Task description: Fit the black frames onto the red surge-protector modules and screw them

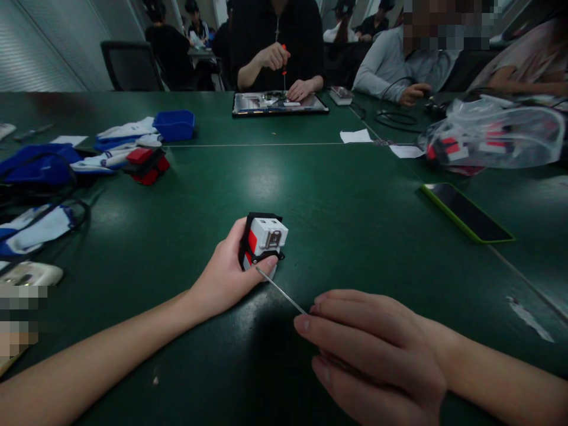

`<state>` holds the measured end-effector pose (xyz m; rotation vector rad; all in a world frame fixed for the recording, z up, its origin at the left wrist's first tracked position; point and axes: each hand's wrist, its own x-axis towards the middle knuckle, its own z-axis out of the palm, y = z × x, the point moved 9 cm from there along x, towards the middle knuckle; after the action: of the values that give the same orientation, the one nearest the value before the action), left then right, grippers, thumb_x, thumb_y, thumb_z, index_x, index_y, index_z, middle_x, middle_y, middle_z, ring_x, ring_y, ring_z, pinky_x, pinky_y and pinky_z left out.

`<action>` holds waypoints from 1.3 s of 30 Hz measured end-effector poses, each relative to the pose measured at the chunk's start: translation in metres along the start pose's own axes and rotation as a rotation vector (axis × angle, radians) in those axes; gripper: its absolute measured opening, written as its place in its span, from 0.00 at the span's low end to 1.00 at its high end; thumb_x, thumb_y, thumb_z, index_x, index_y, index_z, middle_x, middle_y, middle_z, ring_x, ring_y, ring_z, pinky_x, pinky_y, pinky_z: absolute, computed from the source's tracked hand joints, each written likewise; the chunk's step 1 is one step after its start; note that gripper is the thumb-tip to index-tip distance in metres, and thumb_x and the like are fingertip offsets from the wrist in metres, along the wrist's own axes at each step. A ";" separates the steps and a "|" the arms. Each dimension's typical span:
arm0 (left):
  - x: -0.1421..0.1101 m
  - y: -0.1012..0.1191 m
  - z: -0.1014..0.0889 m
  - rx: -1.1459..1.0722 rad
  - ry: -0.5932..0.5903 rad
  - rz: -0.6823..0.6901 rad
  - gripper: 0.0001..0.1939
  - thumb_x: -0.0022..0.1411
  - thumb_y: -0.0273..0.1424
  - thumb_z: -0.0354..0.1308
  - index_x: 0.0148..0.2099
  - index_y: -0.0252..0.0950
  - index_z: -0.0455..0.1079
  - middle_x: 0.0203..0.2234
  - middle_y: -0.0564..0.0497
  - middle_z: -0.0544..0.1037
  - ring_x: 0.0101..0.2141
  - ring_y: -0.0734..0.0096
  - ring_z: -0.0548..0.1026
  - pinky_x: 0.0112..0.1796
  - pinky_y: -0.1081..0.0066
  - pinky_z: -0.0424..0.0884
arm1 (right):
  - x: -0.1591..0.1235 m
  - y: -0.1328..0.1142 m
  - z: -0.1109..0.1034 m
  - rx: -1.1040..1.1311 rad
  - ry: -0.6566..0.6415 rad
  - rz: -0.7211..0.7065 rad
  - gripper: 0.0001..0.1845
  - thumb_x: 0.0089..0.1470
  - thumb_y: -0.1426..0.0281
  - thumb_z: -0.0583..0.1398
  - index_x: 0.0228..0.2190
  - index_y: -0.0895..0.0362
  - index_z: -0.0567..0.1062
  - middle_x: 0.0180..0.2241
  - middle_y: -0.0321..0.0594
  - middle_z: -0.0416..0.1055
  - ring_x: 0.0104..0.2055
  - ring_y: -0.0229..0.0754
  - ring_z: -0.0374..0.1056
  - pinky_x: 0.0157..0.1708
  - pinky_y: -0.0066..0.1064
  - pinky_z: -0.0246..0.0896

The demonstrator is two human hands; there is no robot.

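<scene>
My left hand (226, 269) grips a small white and red block-shaped device with a black frame (270, 234), held at the table's middle. Its thumb presses the near side, beside a black lug; the other fingers are hidden behind it. In my right hand (377, 349), lower right, is a screwdriver (284, 294) with a thin metal shaft. The fingers are closed around its handle, which they hide. The shaft points up and left, and its tip lies by the left thumb at the device's lower edge. Whether the tip touches a screw I cannot tell.
On the green table (213, 177), a red and black block (146, 165), gloves (119, 151) and a blue bin (174, 125) are at left. A green-edged phone-like slab (465, 212) and a plastic bag (492, 136) are at right. Opposite, a person works on a flat panel (248, 105).
</scene>
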<state>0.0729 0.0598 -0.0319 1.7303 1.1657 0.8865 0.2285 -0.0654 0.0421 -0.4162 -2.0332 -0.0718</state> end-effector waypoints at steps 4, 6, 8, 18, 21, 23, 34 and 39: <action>0.000 0.003 0.000 0.008 0.007 0.017 0.26 0.62 0.38 0.65 0.59 0.37 0.63 0.45 0.47 0.79 0.43 0.60 0.79 0.45 0.64 0.74 | 0.008 -0.001 0.002 0.024 -0.067 -0.126 0.09 0.50 0.84 0.57 0.29 0.62 0.76 0.39 0.49 0.79 0.43 0.47 0.73 0.39 0.37 0.78; 0.000 0.003 0.000 0.010 0.009 0.025 0.26 0.62 0.38 0.65 0.59 0.37 0.63 0.45 0.47 0.79 0.43 0.60 0.78 0.45 0.65 0.74 | 0.011 0.001 0.002 0.019 -0.089 -0.149 0.09 0.50 0.84 0.58 0.29 0.62 0.76 0.37 0.50 0.80 0.40 0.46 0.74 0.38 0.37 0.78; 0.000 0.002 0.000 0.011 0.006 0.030 0.26 0.62 0.37 0.65 0.59 0.37 0.63 0.45 0.48 0.78 0.43 0.61 0.78 0.45 0.66 0.74 | 0.013 -0.001 0.002 0.012 -0.105 -0.172 0.08 0.51 0.83 0.58 0.29 0.62 0.76 0.36 0.49 0.80 0.38 0.46 0.74 0.36 0.37 0.78; -0.001 0.001 0.000 0.025 0.002 0.045 0.25 0.63 0.36 0.65 0.59 0.38 0.63 0.44 0.50 0.78 0.41 0.65 0.78 0.43 0.70 0.73 | 0.013 0.000 -0.004 0.018 -0.103 -0.122 0.09 0.52 0.83 0.58 0.29 0.62 0.77 0.37 0.47 0.79 0.41 0.45 0.74 0.42 0.37 0.77; 0.000 0.004 0.001 0.014 0.001 0.054 0.26 0.63 0.37 0.65 0.59 0.37 0.62 0.44 0.49 0.78 0.41 0.65 0.78 0.43 0.69 0.74 | 0.009 0.001 -0.001 0.026 -0.094 -0.111 0.09 0.52 0.83 0.58 0.30 0.62 0.78 0.39 0.48 0.80 0.44 0.46 0.74 0.41 0.37 0.78; 0.000 0.005 0.001 0.014 0.002 0.058 0.25 0.63 0.37 0.65 0.59 0.37 0.63 0.44 0.49 0.78 0.41 0.64 0.78 0.43 0.69 0.74 | 0.008 -0.001 0.001 0.041 -0.095 -0.130 0.08 0.52 0.82 0.58 0.30 0.62 0.78 0.38 0.49 0.80 0.43 0.47 0.74 0.41 0.37 0.78; 0.000 0.004 0.000 0.028 0.006 0.053 0.26 0.62 0.38 0.65 0.59 0.38 0.63 0.44 0.48 0.79 0.42 0.61 0.79 0.44 0.67 0.74 | 0.018 -0.001 0.005 -0.235 -0.219 -0.195 0.07 0.54 0.78 0.60 0.35 0.56 0.74 0.32 0.46 0.82 0.28 0.46 0.71 0.25 0.38 0.69; -0.001 0.002 0.000 0.030 0.000 0.035 0.26 0.63 0.38 0.64 0.59 0.38 0.63 0.45 0.48 0.79 0.42 0.62 0.79 0.44 0.67 0.74 | 0.018 -0.001 0.003 -0.266 -0.219 -0.196 0.08 0.55 0.77 0.59 0.38 0.56 0.73 0.30 0.42 0.81 0.28 0.46 0.69 0.24 0.38 0.64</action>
<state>0.0731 0.0581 -0.0303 1.7793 1.1568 0.8938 0.2175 -0.0608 0.0564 -0.4023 -2.2853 -0.4376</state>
